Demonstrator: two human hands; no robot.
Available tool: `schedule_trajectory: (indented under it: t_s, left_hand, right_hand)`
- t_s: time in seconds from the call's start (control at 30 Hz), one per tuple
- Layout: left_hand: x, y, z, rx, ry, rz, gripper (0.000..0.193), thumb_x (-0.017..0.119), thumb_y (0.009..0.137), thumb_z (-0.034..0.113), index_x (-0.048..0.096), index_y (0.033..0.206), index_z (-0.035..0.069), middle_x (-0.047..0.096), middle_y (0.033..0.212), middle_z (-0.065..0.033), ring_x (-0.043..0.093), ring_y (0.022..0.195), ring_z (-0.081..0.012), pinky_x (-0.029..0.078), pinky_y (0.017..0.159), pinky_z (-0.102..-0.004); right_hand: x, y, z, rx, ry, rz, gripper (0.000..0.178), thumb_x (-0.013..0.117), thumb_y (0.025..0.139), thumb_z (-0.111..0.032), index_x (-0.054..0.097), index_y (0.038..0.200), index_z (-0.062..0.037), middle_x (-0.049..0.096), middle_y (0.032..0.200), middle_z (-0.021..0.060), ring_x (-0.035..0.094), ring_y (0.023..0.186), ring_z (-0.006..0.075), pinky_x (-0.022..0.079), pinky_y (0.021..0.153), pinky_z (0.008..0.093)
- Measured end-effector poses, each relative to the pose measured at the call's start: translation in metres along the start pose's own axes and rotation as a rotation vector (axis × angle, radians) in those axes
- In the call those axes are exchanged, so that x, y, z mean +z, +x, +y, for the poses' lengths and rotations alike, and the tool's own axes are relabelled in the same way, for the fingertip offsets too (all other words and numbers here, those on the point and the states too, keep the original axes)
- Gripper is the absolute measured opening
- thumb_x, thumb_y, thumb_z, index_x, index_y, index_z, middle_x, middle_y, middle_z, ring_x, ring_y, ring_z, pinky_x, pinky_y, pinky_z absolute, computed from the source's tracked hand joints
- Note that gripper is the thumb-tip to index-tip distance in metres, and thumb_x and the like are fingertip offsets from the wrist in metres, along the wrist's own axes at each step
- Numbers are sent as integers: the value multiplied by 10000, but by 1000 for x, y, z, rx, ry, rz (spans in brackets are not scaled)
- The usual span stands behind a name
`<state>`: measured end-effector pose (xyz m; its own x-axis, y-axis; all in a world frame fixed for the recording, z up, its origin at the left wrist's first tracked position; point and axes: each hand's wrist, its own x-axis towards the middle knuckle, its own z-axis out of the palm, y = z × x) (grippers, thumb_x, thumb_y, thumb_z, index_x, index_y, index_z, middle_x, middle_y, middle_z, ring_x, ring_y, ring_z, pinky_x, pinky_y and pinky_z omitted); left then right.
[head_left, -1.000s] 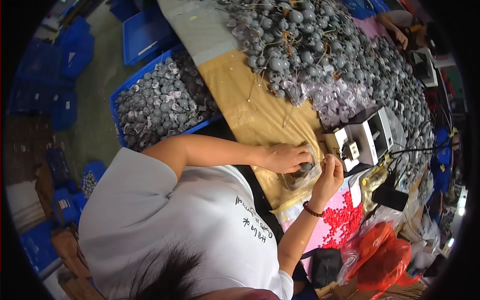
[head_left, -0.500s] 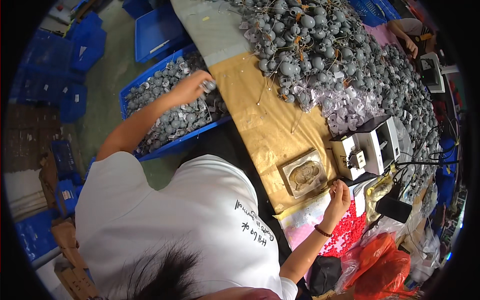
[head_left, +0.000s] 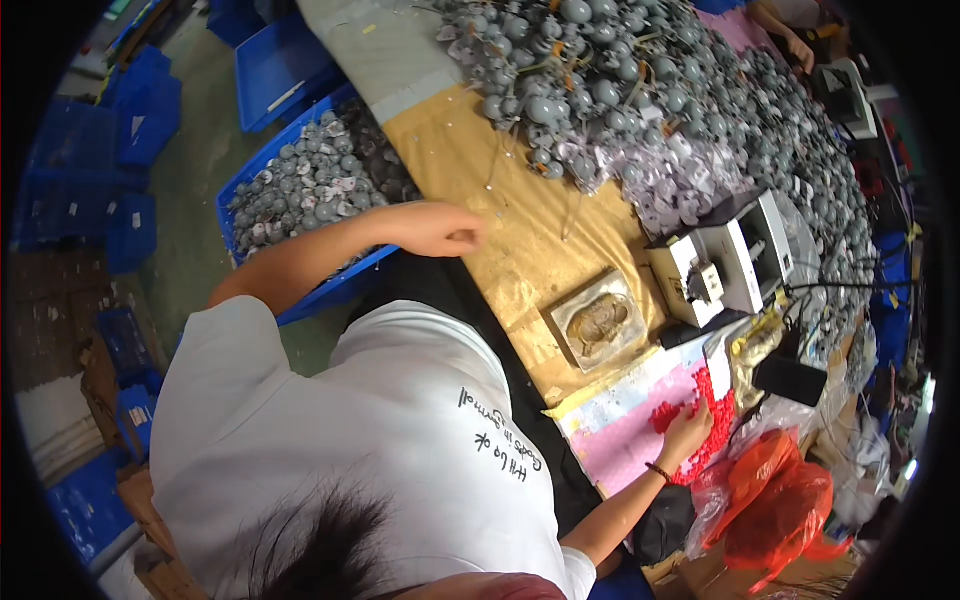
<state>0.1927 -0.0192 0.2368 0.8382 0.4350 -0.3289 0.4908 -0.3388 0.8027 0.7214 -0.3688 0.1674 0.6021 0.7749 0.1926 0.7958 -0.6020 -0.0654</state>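
My left hand [head_left: 440, 230] is over the table's left edge, beside the blue bin [head_left: 226, 205]. Its fingers are loosely curled, with nothing visible in them. Grey round parts [head_left: 325, 170] with small pale tags fill that bin. Low on the right, my right hand [head_left: 690, 432], a beaded bracelet at its wrist, reaches into a spread of small red pieces [head_left: 722, 440] on a pink sheet [head_left: 625, 440]. Its fingertips are bunched together among the pieces; what they grip is too small to make out. A square metal mould [head_left: 600, 322] with a rounded hollow lies between my hands.
Grey round parts with wires [head_left: 600, 90] are heaped across the far table. A white-and-black machine [head_left: 715, 270] stands right of the mould. Near it lie a dark flat device [head_left: 790, 378] and a red plastic bag [head_left: 770, 500]. Another person's hand [head_left: 800, 52] shows at far right.
My left hand has moved from above the bin to the table edge, and the grey part it held is no longer seen in it. My right hand has lowered from beside the machine into the red pieces.
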Motion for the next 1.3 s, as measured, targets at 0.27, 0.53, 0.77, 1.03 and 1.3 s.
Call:
schedule_trajectory:
  t_s: [0.27,0.53,0.77,1.03,1.3]
  left_hand:
    - [39,171,63,451,710,659,124,618,830,136,632,941,83,581,940,-70,552,945,-255,488,741,-370]
    - [48,258,59,269,1115,700,134,599,789,159,616,899,83,607,963,-47,550,997,-227,469,751,-383]
    - [54,206,61,533,813,643,112,581,817,127,595,925,103,587,998,-78,566,994,-262,476,764,-399]
    - [82,127,38,491,574,462,161,682,771,175,593,876,91,548,926,-76,574,910,-272,490,736,-417]
    - [81,131,40,339,547,609,191,727,796,252,631,826,89,579,915,-77,570,888,-268,474,763,-404]
  right_hand:
    - [8,-2,-7,-4,37,0,150,608,896,-71,693,1010,-22,616,991,193,607,916,359,497,795,427]
    - [8,7,-7,-38,-55,-9,153,628,850,-78,705,974,-32,666,972,177,620,931,353,507,824,432]
    - [7,8,-2,-46,-41,28,139,626,815,-57,707,927,-36,655,888,172,627,826,350,514,730,437]
    - [-5,6,-18,69,293,149,142,648,886,-43,699,1016,-18,653,886,118,619,760,229,509,697,329]
    - [-29,-3,-83,204,870,51,116,631,962,-62,680,1031,17,628,884,35,568,731,101,481,664,244]
